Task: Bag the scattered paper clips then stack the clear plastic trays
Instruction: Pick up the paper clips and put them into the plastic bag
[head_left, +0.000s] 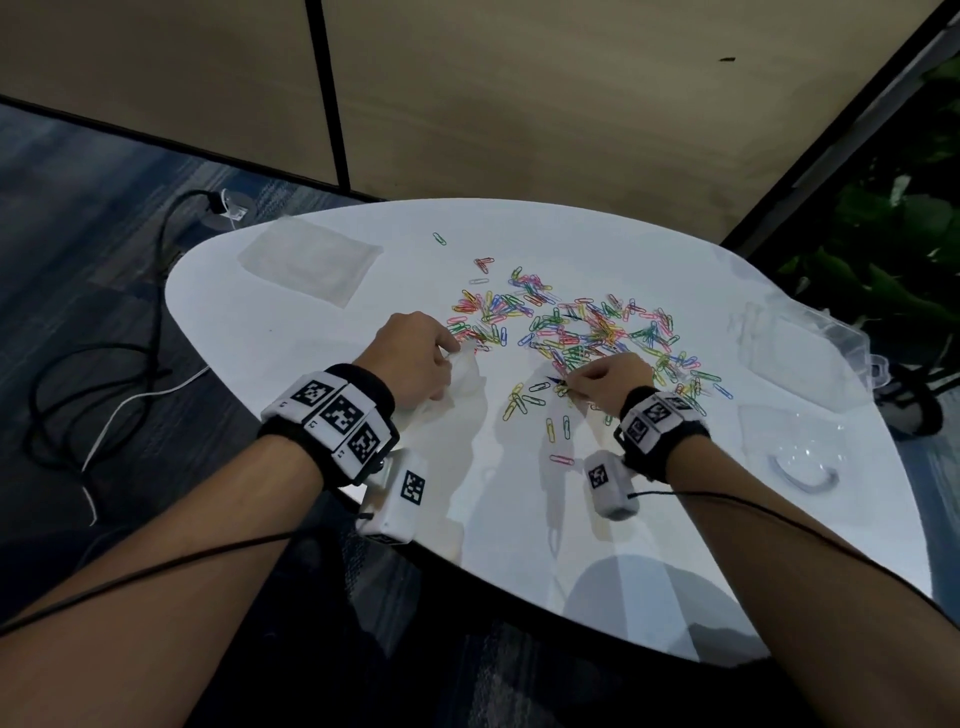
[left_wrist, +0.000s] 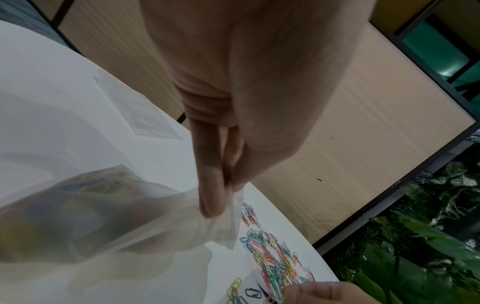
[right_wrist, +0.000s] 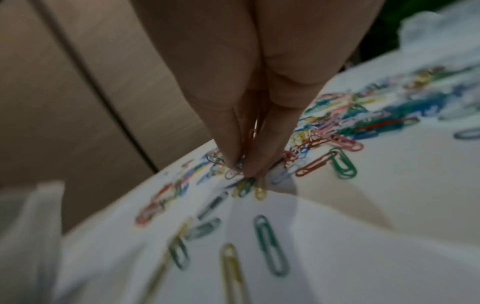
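Observation:
Several coloured paper clips (head_left: 582, 332) lie scattered across the middle of the white table (head_left: 519, 499). My left hand (head_left: 415, 358) pinches the rim of a clear plastic bag (head_left: 462, 379), which holds some clips (left_wrist: 98, 187) inside. The right hand (head_left: 608, 379) reaches down at the near edge of the pile, fingertips (right_wrist: 246, 164) pinching a few clips (right_wrist: 250, 135). Clear plastic trays (head_left: 795, 343) sit at the table's right side, another clear tray (head_left: 800, 452) nearer me.
A second flat clear bag (head_left: 311, 260) lies at the table's far left. Black and white cables (head_left: 93, 395) run over the carpet to the left. Green plants (head_left: 893, 249) stand beyond the right edge. Beige wall panels (head_left: 519, 104) rise behind the table.

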